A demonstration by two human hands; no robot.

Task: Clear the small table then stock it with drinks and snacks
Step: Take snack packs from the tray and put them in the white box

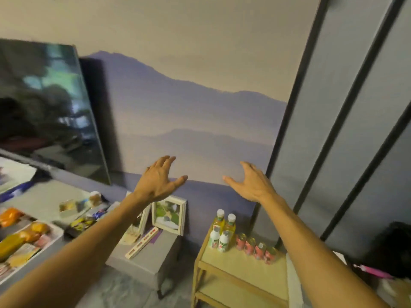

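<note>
Snacks (29, 236) sit heaped in a white tray (58, 234) on the grey counter (40, 203) under the television (44, 107), which looks to me like a holding spot: they have not yet gone across to the table. Next along, the left hand (156, 182) is raised in front of the wall, fingers spread wide and thumb out, gripping nothing and touching nothing. Below it a grey stool (146, 258) carries picture frames (169, 215) leaning near the wall and a long flat box (142, 242), probably parked there to free the other surface. The right hand (251, 185) mirrors the left, palm turned inward, fingers apart and bare. Beneath it stands the small wooden table (244, 266), just beside the wardrobe (344, 130). Four bottles (222, 233) are bunched at its back corner with a row of red cans (255, 247) close alongside, kept to the rear, I'd guess, to leave room in front for the snacks. Drinks seem done and the snacks are what's left to bring
</note>
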